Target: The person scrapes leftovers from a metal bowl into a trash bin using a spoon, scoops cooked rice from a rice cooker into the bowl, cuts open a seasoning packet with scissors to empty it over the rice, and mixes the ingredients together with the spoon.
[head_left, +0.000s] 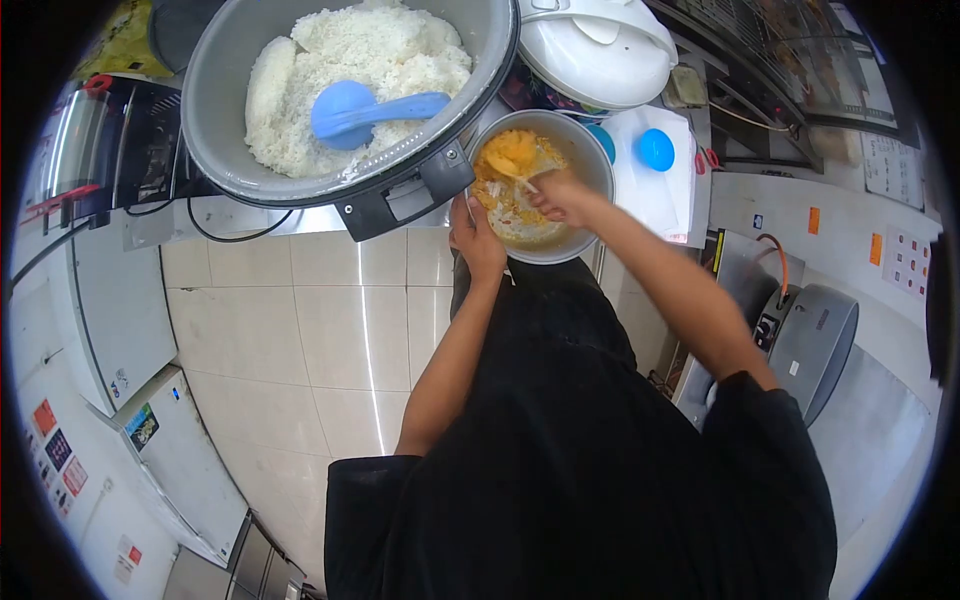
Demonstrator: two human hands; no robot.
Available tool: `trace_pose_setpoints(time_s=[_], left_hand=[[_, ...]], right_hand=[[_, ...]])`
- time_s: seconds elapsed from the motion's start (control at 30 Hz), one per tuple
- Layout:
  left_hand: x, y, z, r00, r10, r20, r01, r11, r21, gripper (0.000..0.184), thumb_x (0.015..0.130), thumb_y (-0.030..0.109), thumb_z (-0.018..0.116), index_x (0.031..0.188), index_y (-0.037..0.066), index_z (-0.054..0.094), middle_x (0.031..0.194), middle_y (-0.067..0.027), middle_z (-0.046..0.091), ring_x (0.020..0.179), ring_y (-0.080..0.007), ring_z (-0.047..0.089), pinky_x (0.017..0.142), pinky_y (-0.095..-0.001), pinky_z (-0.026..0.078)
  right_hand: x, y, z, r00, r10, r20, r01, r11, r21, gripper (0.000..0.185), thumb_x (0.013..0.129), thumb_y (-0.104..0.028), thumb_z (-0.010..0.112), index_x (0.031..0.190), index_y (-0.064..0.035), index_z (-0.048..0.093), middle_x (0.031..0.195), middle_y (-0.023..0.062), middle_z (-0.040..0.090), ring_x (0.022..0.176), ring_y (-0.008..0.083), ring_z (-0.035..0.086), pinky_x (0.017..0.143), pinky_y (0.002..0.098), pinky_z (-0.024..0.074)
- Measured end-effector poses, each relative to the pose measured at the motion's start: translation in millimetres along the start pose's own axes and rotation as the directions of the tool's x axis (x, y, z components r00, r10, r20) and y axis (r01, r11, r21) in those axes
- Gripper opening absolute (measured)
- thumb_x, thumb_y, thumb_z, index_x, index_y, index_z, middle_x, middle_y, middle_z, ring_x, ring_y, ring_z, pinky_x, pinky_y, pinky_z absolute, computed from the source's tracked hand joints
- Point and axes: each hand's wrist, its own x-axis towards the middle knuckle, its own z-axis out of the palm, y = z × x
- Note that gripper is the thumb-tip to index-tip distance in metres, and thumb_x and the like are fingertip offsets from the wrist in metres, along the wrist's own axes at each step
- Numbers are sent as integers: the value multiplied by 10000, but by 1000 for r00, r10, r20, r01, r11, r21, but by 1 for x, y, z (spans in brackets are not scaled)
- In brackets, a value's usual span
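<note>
My right hand [566, 198] is closed round the handle of a spoon [528, 184], whose head is covered by yellow-orange food [510, 153]. It works inside a round metal bowl [596, 172] with yellowish bits and liquid spread over its bottom. At the bowl's near left side, my left hand [480, 242] grips the rim. Just left of the bowl stands a large grey pot [222, 130] full of white rice [385, 50]. A blue rice scoop [350, 112] lies on the rice.
Behind the bowl is a white lid [600, 55]. A blue round cup or lid [655, 150] rests on white paper [650, 205], near red-handled scissors [707, 160]. A grey appliance [815, 345] stands at right. White cabinets [120, 290] line the left, beyond the tiled floor [300, 330].
</note>
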Motion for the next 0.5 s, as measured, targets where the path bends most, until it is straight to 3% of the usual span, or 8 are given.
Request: trace_pose_setpoints(time_s=[0.07, 0.1, 0.2, 0.23, 0.37, 0.4, 0.47, 0.5], left_hand=[[2, -2, 1, 1000, 14, -13, -14, 1000, -1, 410, 1044, 334, 396, 1150, -22, 570, 1017, -136, 640, 938, -197, 582, 861, -330, 449], [4, -3, 1, 1000, 25, -19, -25, 1000, -4, 408, 1045, 332, 395, 1143, -22, 571, 1008, -135, 641, 929, -198, 583, 857, -330, 450], [4, -2, 3, 999, 51, -18, -52, 998, -19, 405, 1045, 328, 394, 1133, -24, 573, 997, -134, 642, 917, -205, 584, 856, -332, 451], [4, -1, 3, 998, 50, -24, -50, 999, -13, 408, 1045, 331, 393, 1132, -25, 573, 1001, -134, 641, 923, -206, 584, 860, -332, 449], [3, -7, -4, 986, -118, 114, 120, 993, -10, 491, 1038, 363, 374, 1361, 8, 479, 1364, -162, 510, 1296, -299, 435, 1087, -436, 180], [7, -5, 0, 991, -83, 104, 85, 996, -21, 491, 1038, 363, 374, 1360, 8, 480, 1361, -164, 512, 1293, -299, 439, 1087, -436, 188], [5, -4, -2, 994, -48, 100, 51, 998, -25, 490, 1039, 363, 372, 1357, 8, 482, 1353, -169, 518, 1286, -299, 447, 1084, -434, 208], [4, -3, -3, 994, -41, 100, 44, 999, -32, 490, 1039, 364, 371, 1356, 7, 484, 1348, -171, 521, 1282, -299, 452, 1082, -432, 219]], right_hand=[[33, 16, 31, 993, -91, -77, 67, 959, -276, 190, 929, -147, 466, 951, 4, 580, 601, 23, 475, 416, 106, 353, 361, 268, 261], [16, 5, 43, 997, -74, -23, 40, 744, -667, 156, 920, -138, 496, 942, -8, 578, 589, 30, 470, 414, 101, 340, 360, 264, 270], [-20, -7, 11, 996, 20, -90, -43, 964, -262, 126, 875, -137, 573, 836, -21, 601, 566, 44, 484, 413, 116, 374, 366, 284, 288], [-1, -7, -6, 988, -18, -154, -23, 966, -258, 161, 883, -174, 581, 859, -22, 626, 579, 48, 524, 411, 122, 392, 364, 296, 291], [48, 0, 16, 993, -76, -92, 2, 782, -624, 220, 931, -209, 492, 971, -36, 622, 624, 37, 549, 407, 113, 379, 365, 274, 290], [36, -11, 26, 999, -45, -26, 14, 714, -700, 197, 924, -189, 497, 977, -43, 619, 640, 33, 547, 416, 107, 364, 376, 265, 282], [-19, -13, 24, 988, -30, -148, -1, 979, -206, 135, 887, -159, 550, 914, -50, 626, 647, 30, 545, 433, 105, 368, 389, 262, 270], [-11, -12, -3, 993, 51, -108, -51, 999, 6, 84, 849, -113, 594, 896, -49, 620, 686, 39, 561, 449, 106, 370, 396, 256, 266]])
